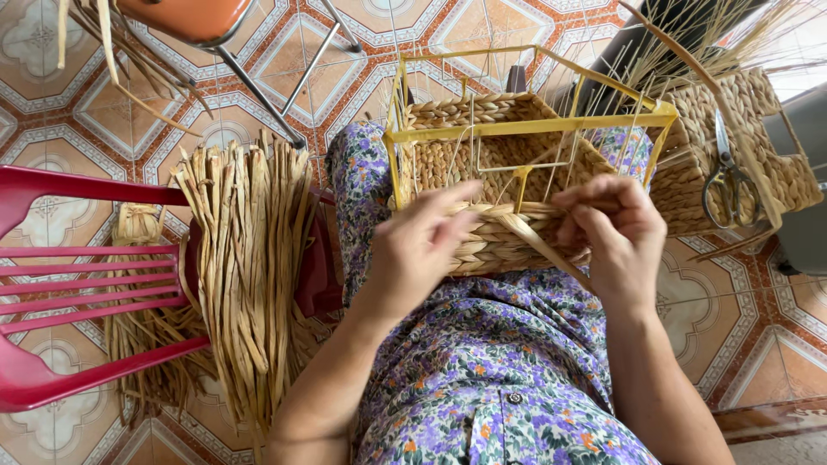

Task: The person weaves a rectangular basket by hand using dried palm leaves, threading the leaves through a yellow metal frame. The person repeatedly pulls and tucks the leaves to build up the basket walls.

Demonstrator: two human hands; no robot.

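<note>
I see patterned orange-and-white tiled floor (129, 120). Left hand (418, 250) grip and right hand (616, 237) grip both pinch dried straw strands (525, 232) on the half-woven yellow wire-frame basket (517, 129) in my lap.

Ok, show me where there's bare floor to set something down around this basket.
Bare tile floor lies upper left, between the chair legs and the red chair. Another patch shows lower right, beside the right hand and below the finished basket holding scissors. It is crowded on the lap: both hands work the yellow-framed basket, left hand beside the straw bundle.

Patterned tile floor (103, 112), red chair (52, 258), straw bundle (250, 258)
</note>
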